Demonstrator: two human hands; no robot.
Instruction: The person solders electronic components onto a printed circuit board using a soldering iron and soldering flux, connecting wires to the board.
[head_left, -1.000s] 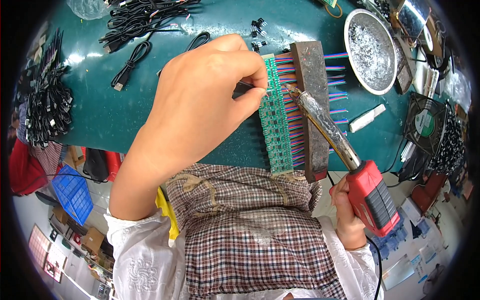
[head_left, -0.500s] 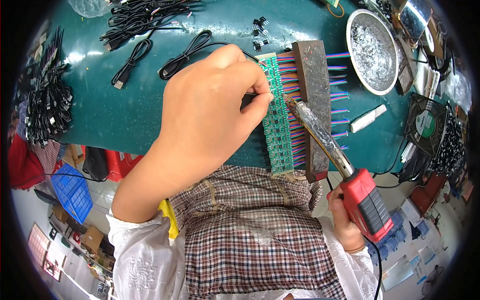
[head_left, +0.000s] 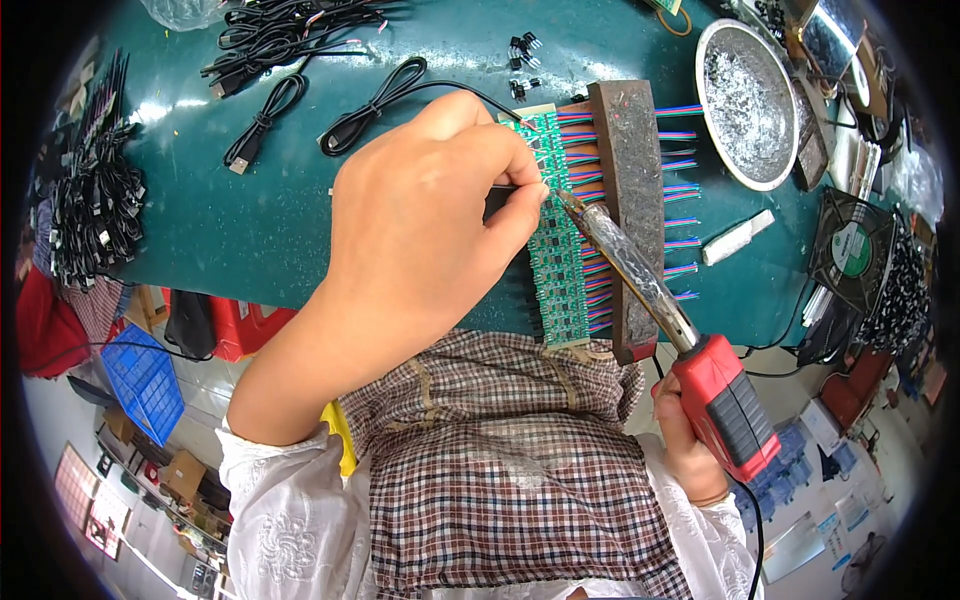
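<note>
My left hand (head_left: 420, 200) is closed in a pinch over a green circuit board panel (head_left: 562, 270). A dark piece of cable shows under its curled fingers; the pinched end is mostly hidden. My right hand (head_left: 690, 445) grips the red and black handle of a soldering iron (head_left: 650, 275). Its tip meets the panel right beside my left fingertips. A dark, heavy bar (head_left: 632, 220) lies across the rows of thin coloured wires (head_left: 680, 222) along the panel's right side. A looped black cable (head_left: 375, 105) runs to the panel's top end.
A metal bowl (head_left: 748, 105) with silvery residue stands at the far right, near a white rolled piece (head_left: 738, 238) and a small fan (head_left: 850, 245). Bundled black cables (head_left: 95, 210) lie at the left, more (head_left: 285, 35) at the back. Small black components (head_left: 523, 50) sit behind the panel.
The soldering iron has moved slightly left, bringing its tip closer to my left fingertips on the panel. My left hand keeps its pinch and has barely shifted.
</note>
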